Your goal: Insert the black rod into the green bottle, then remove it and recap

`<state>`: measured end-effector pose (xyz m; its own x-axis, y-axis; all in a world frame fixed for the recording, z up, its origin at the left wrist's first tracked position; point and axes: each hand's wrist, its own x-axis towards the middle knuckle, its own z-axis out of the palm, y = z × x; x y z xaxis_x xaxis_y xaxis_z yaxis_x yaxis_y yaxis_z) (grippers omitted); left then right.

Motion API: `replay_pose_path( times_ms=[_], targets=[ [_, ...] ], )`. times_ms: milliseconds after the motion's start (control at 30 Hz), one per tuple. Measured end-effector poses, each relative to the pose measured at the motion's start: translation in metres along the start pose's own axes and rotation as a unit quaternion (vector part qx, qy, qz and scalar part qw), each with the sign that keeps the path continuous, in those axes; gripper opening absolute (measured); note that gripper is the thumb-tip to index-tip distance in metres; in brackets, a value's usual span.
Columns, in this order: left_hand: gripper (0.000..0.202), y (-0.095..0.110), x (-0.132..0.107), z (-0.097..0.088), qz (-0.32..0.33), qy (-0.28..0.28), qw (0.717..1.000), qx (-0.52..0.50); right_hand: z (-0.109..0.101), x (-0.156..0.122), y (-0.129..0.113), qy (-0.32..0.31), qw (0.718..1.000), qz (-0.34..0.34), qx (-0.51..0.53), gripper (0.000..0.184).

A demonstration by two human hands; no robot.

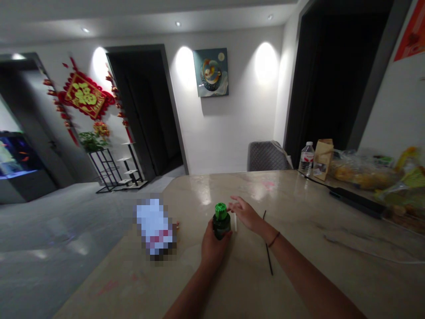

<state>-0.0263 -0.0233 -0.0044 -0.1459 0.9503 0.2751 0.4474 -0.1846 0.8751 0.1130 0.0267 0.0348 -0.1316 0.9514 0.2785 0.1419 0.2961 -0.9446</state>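
Observation:
A small dark green bottle (221, 226) with a bright green ridged cap (221, 211) stands upright near the middle of the table. My left hand (213, 243) is wrapped around its body from the near side. To the right of the cap, my right hand (245, 213) has its fingers stretched out and apart, the tips close beside the cap; whether they touch it I cannot tell. A thin white stick-like piece (236, 223) shows between the bottle and my right hand. Partly behind my right forearm lies a thin black rod (269, 260).
A pixelated phone-like object (155, 227) is on the left of the marble-patterned table (133, 283). At the right back are a water bottle (307, 158), a paper bag (322, 159), plastic food bags (365, 170) and a black device (357, 201) with a cable. A grey chair (268, 156) stands behind.

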Motion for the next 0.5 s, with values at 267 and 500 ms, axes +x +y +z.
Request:
replay_pose_path(
  times_ms=[267,500],
  targets=[
    [0.057,0.002,-0.001,-0.001,-0.003,-0.008,1.0,-0.002,-0.009,0.004,0.005,0.024,0.997,0.007,-0.079,0.035],
    [0.059,-0.001,-0.001,0.0,-0.008,-0.01,1.0,0.001,-0.012,-0.012,0.026,-0.056,0.92,-0.003,-0.388,0.029]
  ],
)
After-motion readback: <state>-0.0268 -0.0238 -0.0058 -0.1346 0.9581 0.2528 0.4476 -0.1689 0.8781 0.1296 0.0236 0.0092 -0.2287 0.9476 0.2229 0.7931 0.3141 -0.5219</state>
